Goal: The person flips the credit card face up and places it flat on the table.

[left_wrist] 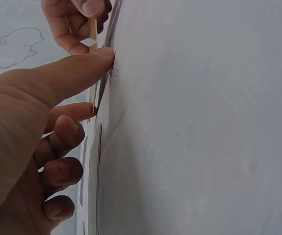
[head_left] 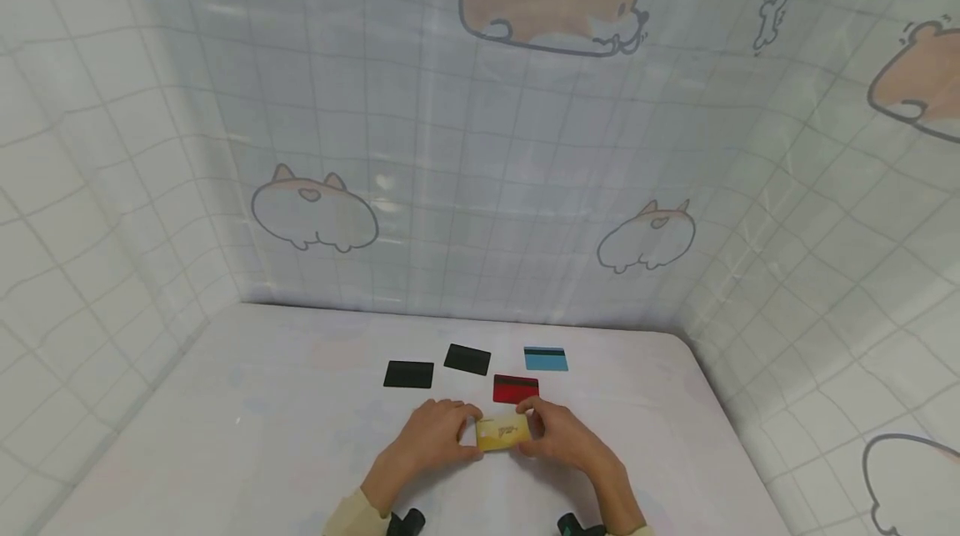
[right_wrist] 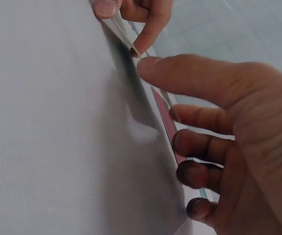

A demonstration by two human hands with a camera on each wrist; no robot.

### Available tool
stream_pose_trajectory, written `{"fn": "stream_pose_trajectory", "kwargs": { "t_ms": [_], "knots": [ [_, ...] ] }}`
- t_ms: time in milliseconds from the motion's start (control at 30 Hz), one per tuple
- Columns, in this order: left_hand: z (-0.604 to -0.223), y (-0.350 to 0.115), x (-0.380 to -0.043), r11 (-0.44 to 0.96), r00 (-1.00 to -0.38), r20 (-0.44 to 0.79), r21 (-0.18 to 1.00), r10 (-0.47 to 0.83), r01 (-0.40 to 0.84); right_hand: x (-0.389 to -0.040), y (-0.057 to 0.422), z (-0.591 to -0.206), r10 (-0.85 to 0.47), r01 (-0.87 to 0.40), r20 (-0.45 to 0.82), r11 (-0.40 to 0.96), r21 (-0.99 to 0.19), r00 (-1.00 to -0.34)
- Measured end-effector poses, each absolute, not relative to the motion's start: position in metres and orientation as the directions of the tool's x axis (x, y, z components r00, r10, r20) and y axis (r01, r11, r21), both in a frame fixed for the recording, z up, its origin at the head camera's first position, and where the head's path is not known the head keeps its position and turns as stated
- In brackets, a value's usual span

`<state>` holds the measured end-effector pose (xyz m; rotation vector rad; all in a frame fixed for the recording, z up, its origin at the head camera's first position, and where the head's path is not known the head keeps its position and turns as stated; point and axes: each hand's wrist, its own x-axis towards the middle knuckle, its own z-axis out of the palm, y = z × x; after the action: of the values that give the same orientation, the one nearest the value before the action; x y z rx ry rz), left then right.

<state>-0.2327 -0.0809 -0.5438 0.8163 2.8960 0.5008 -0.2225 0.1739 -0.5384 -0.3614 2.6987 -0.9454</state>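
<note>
A yellow card [head_left: 501,433] is held between my two hands at the front middle of the table. My left hand [head_left: 431,436] pinches its left side, thumb at the near corner and index finger at the far one. On the opposite side, my right hand [head_left: 566,436] grips the card the same way. Seen edge-on in the left wrist view, the card [left_wrist: 93,29] is a thin strip just above the tabletop. The other fingers of the right hand [right_wrist: 204,152] are loosely bent. Just beyond the yellow card lies a red card [head_left: 516,389] with a dark stripe.
Farther back on the white table [head_left: 262,419] lie a black card [head_left: 408,374], a second black card [head_left: 467,359] and a blue card [head_left: 546,359] with a dark stripe. Behind the table and along both sides hangs a white gridded curtain [head_left: 480,252] with cartoon dogs.
</note>
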Motion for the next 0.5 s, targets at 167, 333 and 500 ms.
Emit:
{"fn": "stream_pose_trajectory", "kwargs": {
  "t_ms": [167, 333, 500],
  "knots": [
    [-0.5441, -0.0810, -0.2333, 0.799, -0.851, 0.006, 0.341, 0.525, 0.495, -0.2235, 0.1744, -0.5416, -0.313, -0.149, -0.173, 0.781, -0.607, -0.934],
    [-0.5440, -0.0812, -0.2342, 0.794, -0.849, 0.010, 0.349, 0.528, 0.498, -0.2241, 0.1735, -0.5428, -0.298, -0.142, -0.182, 0.801, -0.582, -0.937],
    [-0.5432, -0.0813, -0.2355, 0.790, -0.851, 0.004, 0.370, 0.525, 0.489, -0.2246, 0.1725, -0.5412, -0.288, -0.133, -0.187, 0.808, -0.574, -0.939]
  ]
}}
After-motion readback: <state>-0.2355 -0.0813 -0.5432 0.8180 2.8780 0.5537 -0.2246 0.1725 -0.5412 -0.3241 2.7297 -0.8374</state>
